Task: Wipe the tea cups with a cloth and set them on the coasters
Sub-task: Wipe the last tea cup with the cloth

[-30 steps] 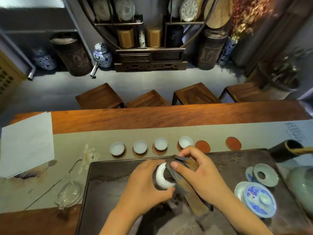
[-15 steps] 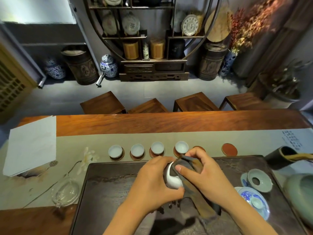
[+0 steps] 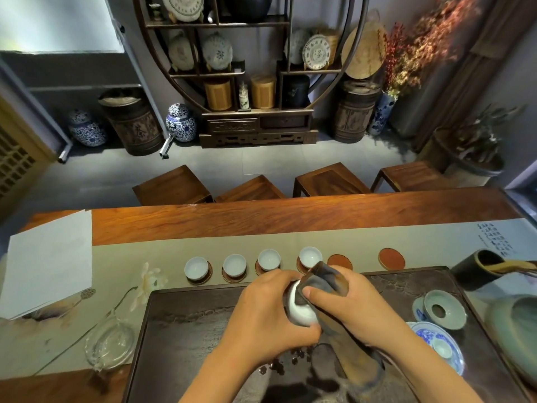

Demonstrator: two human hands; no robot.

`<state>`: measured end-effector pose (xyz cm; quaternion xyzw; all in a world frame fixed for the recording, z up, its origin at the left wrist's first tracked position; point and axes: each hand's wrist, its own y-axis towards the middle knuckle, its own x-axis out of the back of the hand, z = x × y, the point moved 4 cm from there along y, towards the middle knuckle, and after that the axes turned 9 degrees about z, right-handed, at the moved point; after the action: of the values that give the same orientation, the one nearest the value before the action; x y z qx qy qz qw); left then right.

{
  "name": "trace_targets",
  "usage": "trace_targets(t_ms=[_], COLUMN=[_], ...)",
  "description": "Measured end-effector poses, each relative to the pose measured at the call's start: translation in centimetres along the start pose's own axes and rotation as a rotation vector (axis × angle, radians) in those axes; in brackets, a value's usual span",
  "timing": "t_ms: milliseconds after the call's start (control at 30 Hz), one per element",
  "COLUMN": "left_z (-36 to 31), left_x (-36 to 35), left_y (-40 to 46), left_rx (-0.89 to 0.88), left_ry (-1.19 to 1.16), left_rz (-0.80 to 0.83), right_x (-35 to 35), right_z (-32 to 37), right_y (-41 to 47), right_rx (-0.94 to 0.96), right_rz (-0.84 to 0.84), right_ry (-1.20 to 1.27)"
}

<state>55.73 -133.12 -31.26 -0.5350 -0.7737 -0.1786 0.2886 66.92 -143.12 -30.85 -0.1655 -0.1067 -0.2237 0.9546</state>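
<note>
At frame centre our left hand grips a white cup while our right hand pinches the cloth against it. Four cups sit on coasters above; two coasters remain bare.

Two bare forearms enter from the near edge, with no sleeves in view. The left hand and right hand are bare. Neither wrist nor any visible finger carries anything.
</note>
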Motion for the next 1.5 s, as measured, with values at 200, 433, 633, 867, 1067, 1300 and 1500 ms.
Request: trace_targets(t_ms=[200, 433, 633, 867, 1067, 1300, 1500], left_z=[0.3, 0.1, -0.1, -0.1, -0.6, -1.5, -1.2], left_x=[0.5, 0.5, 0.3, 0.6, 1.6, 1.8, 1.3], left_y=[-0.1, -0.5, -0.5, -0.7, -0.2, -0.4, -0.7], left_rx=[0.001, -0.023, -0.024, -0.002, -0.022, -0.093, -0.109], left_ry=[0.002, -0.023, -0.018, 0.023, 0.049, 0.103, 0.112], left_rz=[-0.01, -0.041, -0.051, -0.127, -0.111, -0.124, -0.101], right_x=[-0.2, -0.2, -0.1, 0.2, 0.0, -0.1, -0.2], right_z=[0.5, 0.7, 1.0, 2.2, 3.0, 2.4, 1.1], right_y=[0.0, -0.2, -0.7, -1.8, -2.9, -3.0, -2.5], right_rx=[0.012, 0.013, 0.029, 0.263, 0.462, 0.424, 0.296], right_rz=[-0.013, 0.048, 0.01, -0.198, -0.186, -0.229, -0.275], right_ry=[-0.017, -0.049, -0.203, -0.385, -0.523, -0.3, -0.192])
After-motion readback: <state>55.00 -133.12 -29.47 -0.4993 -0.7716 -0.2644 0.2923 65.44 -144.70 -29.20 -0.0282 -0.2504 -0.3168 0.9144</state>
